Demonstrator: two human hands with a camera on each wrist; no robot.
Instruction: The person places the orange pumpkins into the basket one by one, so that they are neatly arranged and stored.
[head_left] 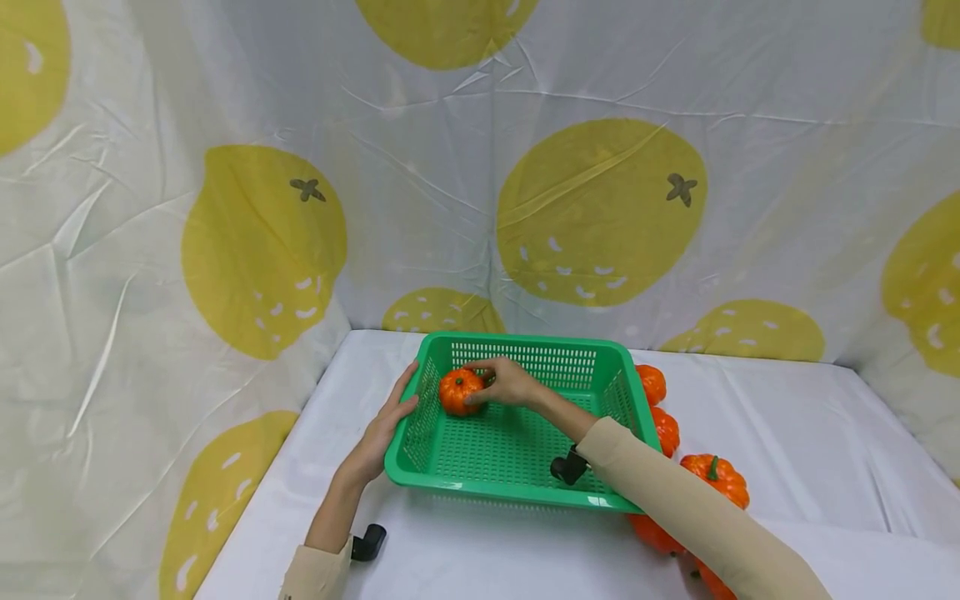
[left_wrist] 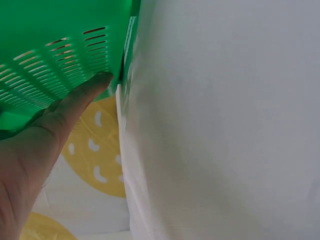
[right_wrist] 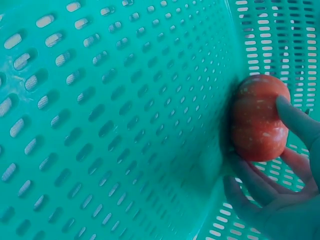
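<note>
Beige sleeves reach forward over a white counter (head_left: 465, 558). Right hand (head_left: 510, 383) curls its fingers around a small orange pumpkin (head_left: 460, 391), holding it inside a green basket (head_left: 480, 483) at the far left corner. Left hand (head_left: 382, 433) lies flat, fingers straight, against the basket's outer left wall. Four more pumpkins (head_left: 716, 477) sit just right of the basket.

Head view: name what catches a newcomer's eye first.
A green basket sits mid-table, with the right hand gripping a small orange pumpkin inside its far left corner. The left hand rests against the basket's left wall. More pumpkins lie on the table right of the basket.
</note>
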